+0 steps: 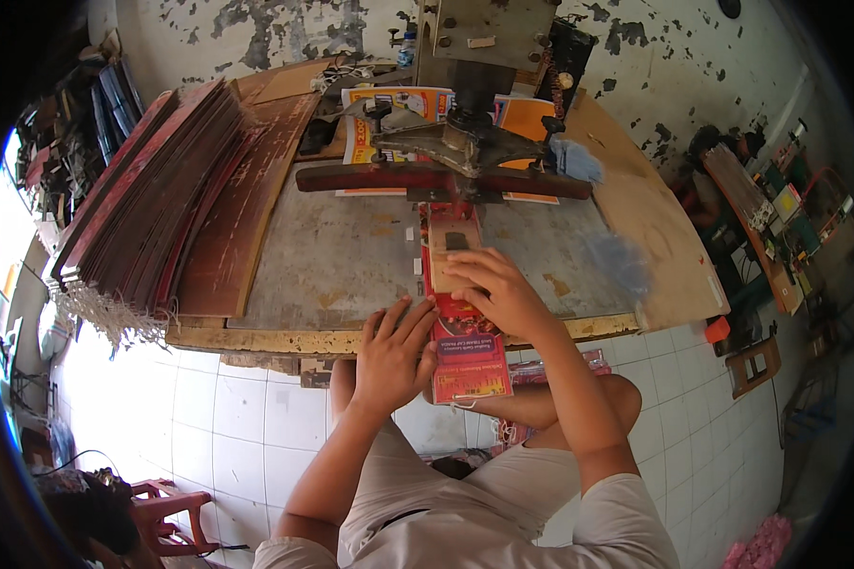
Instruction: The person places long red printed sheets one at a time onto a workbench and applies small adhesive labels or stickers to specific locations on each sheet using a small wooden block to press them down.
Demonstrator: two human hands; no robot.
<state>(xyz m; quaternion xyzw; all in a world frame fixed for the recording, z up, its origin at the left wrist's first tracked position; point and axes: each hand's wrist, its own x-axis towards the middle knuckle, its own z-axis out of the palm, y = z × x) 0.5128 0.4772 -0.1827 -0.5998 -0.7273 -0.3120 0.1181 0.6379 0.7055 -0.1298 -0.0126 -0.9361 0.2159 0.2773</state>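
Note:
A long red and purple printed packet stack (472, 353) lies on the grey press bed, its near end overhanging the front edge. White string shows at that near end. On its far part rests a flat tan block (440, 269) with a dark rectangular patch, partly under the press head. My right hand (499, 292) lies over the block from the right, fingers bent across its top and thumb by its near edge. My left hand (396, 349) is at the stack's left edge, fingers spread and fingertips touching it. Its thumb is beside the printed face.
The dark press bar (351, 178) spans the bed above the block. A tall stack of dark red folded sheets with strings (147, 204) stands at left. Clear plastic (619, 264) lies at right. More red packets (579, 365) rest by my right leg. A red stool (176, 517) stands lower left.

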